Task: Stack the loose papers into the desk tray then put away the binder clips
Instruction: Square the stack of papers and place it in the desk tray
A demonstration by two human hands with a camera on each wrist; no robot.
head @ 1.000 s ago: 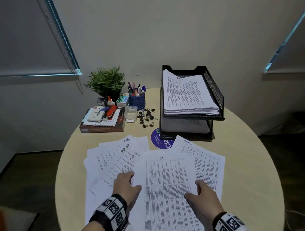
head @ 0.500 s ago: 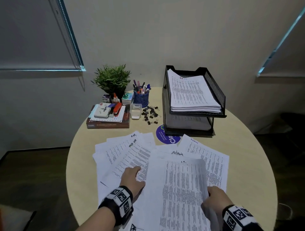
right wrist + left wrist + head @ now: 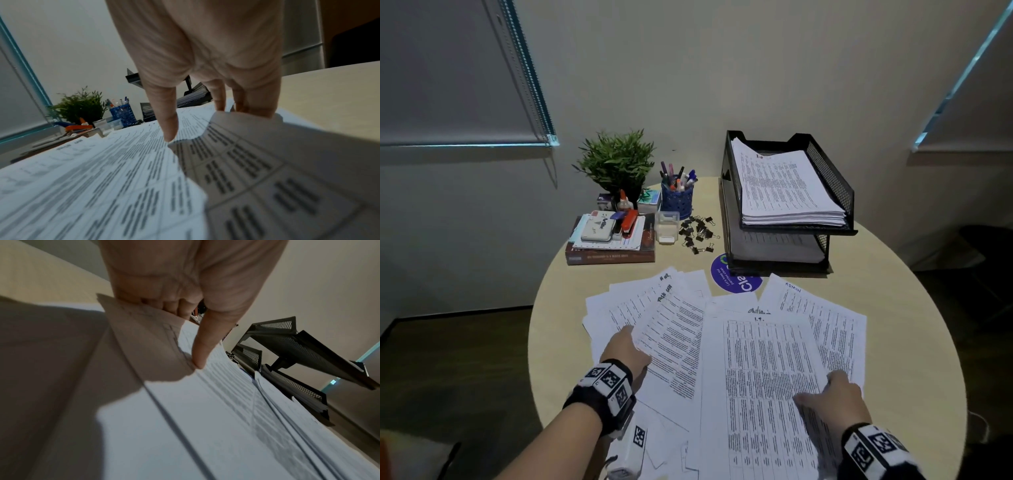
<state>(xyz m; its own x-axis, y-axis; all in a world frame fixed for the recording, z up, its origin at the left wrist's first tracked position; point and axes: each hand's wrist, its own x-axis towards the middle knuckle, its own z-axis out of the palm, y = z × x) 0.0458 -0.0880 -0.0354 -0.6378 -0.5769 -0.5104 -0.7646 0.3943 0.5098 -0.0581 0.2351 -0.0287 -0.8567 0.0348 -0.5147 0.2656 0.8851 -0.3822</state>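
Several loose printed papers point(image 3: 756, 377) lie fanned over the near half of the round table point(image 3: 911, 342). My left hand point(image 3: 628, 344) is on the left sheets; the left wrist view shows its thumb point(image 3: 200, 360) on top and its fingers under a raised sheet edge point(image 3: 148, 331). My right hand point(image 3: 825, 394) pinches the right edge of the front sheet, thumb point(image 3: 169, 129) above and fingers below. The black two-tier mesh desk tray point(image 3: 832, 185) stands at the back right with paper stacks in both tiers. Black binder clips point(image 3: 697, 233) lie scattered left of the tray.
A small clear container point(image 3: 667, 228) sits beside the clips. Behind it are a blue pen cup point(image 3: 677, 202), a potted plant point(image 3: 616, 164) and a book point(image 3: 609, 255) with stationery on top. A blue round sticker point(image 3: 736, 277) lies before the tray.
My right hand has slid from the front sheet's face to its right edge and pinched it. My left hand has shifted left across the sheets, fingers going under one.
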